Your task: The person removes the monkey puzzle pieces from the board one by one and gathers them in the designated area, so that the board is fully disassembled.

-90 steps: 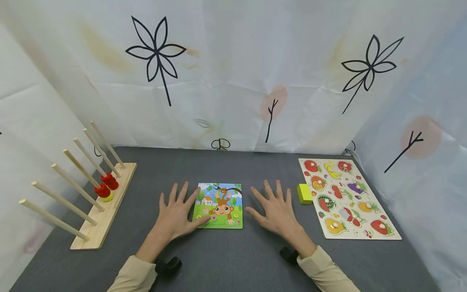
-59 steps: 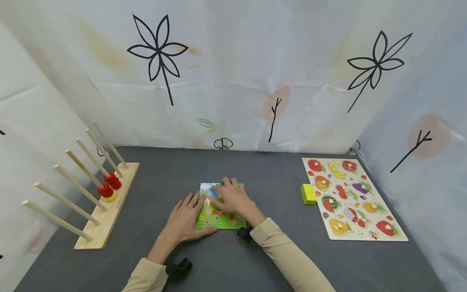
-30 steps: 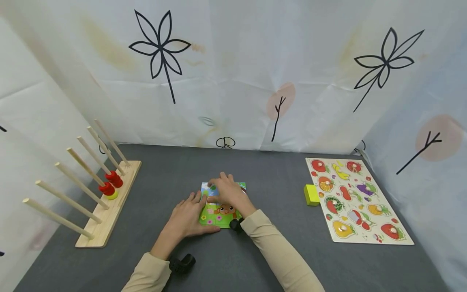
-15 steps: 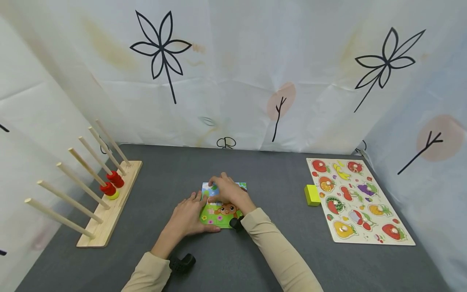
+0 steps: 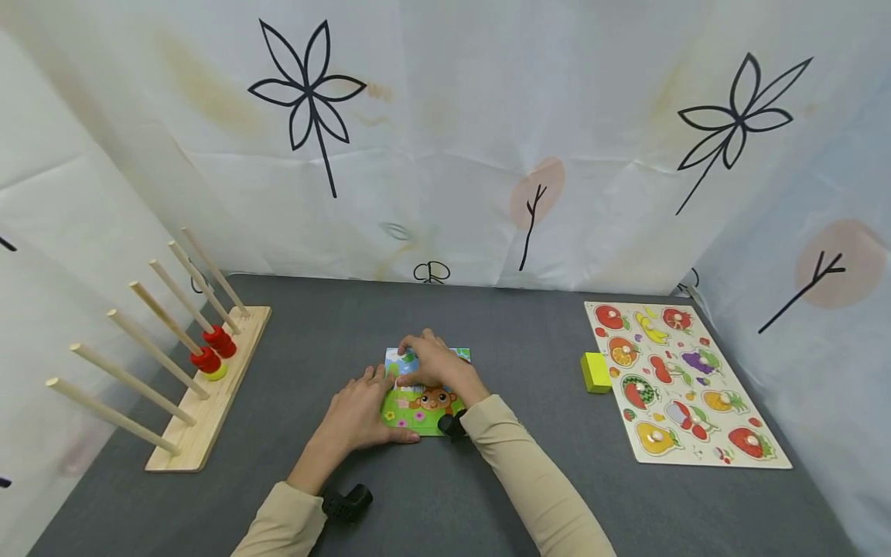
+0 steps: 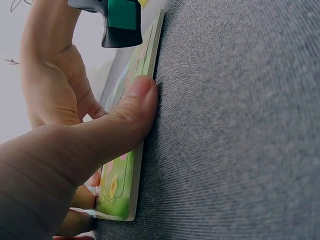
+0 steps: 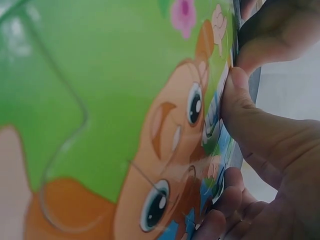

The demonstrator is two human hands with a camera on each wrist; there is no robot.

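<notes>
A small square jigsaw puzzle [image 5: 411, 418] with a monkey picture lies flat on the table. My left hand [image 5: 358, 410] holds it at its near left corner. In the left wrist view the thumb [image 6: 142, 102] presses the near edge while the fingers reach along the left side. My right hand [image 5: 438, 363] arches over the upper part, fingers curled. Its thumb and fingertips bear on the upper left, about a puzzle piece [image 5: 407, 363]. The right wrist view shows the thumb tip [image 7: 236, 82] on the picture surface, several curled fingertips below it.
At left stands a wooden peg rack [image 5: 209, 402] with upright rods and several red and yellow beads. A yellow block [image 5: 595, 373] sits beside a fruit puzzle board [image 5: 664, 414] at right. A printed white curtain [image 5: 445, 155] encloses the grey table [image 5: 445, 503].
Both hands were spread flat, the left partly over the puzzle, the right beside it. The left moved to the corner; the right came left onto the picture and curled. Little moved in the last second.
</notes>
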